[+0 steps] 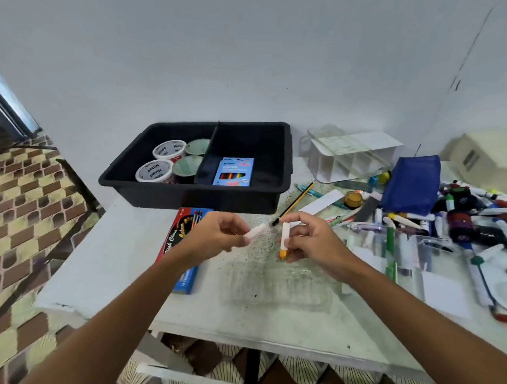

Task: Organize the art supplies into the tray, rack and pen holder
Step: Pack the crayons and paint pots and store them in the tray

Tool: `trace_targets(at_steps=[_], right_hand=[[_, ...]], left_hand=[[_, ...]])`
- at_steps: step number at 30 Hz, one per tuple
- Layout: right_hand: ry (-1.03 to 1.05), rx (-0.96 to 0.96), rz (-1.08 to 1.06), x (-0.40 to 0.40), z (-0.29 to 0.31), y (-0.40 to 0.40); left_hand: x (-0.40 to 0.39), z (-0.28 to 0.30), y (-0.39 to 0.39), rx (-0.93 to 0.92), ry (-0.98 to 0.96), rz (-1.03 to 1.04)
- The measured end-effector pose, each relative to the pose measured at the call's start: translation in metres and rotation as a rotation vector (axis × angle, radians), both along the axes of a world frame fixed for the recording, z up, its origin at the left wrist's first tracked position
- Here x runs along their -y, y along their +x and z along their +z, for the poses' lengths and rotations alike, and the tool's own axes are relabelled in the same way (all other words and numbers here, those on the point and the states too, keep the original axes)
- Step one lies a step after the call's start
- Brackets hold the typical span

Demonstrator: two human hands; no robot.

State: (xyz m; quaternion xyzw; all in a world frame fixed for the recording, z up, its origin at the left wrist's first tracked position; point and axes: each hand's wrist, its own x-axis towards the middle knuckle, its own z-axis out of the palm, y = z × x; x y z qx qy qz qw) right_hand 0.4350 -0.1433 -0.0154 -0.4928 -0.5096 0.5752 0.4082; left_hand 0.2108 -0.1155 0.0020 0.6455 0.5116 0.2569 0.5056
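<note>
Our left hand (pixel 219 234) pinches a white cap (pixel 255 231); our right hand (pixel 312 238) grips an orange-tipped marker (pixel 284 239) above the table (pixel 110 270).

A: State each hand's load.
B: Left hand (pixel 219 234) pinches a white cap (pixel 255 231); right hand (pixel 312 237) holds an orange-tipped white marker (pixel 285 239).
A: Tray position?
B: Black tray (pixel 188 191) sits at the bench (pixel 110 270) far edge, holding four tubs and a blue crayon box (pixel 234 171).
</note>
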Motion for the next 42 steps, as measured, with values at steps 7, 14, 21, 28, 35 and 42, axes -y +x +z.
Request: trace_targets(at_steps=[7, 14, 21, 28, 35, 42], right_hand=[[-0.004, 0.058, -0.068, 0.014, -0.008, -0.039], [0.015, 0.165, -0.049, 0.024, -0.015, -0.066], [-0.012, 0.237, -0.046, 0.029, -0.029, -0.084], [0.034, 0.354, -0.062, 0.031, -0.031, -0.090], [0.076, 0.483, -0.020, 0.032, -0.030, -0.091], [0.133, 0.581, 0.022, 0.033, -0.030, -0.093]], left_hand=[[0.002, 0.004, -0.039, -0.070, -0.010, -0.110], [-0.002, 0.005, -0.039, -0.365, 0.047, -0.288], [-0.007, -0.001, -0.029, -0.513, 0.070, -0.400], [-0.005, -0.008, -0.025, -0.564, 0.108, -0.394], [0.006, -0.015, -0.022, -0.543, 0.228, -0.284], [0.018, -0.025, -0.031, -0.586, 0.408, -0.293]])
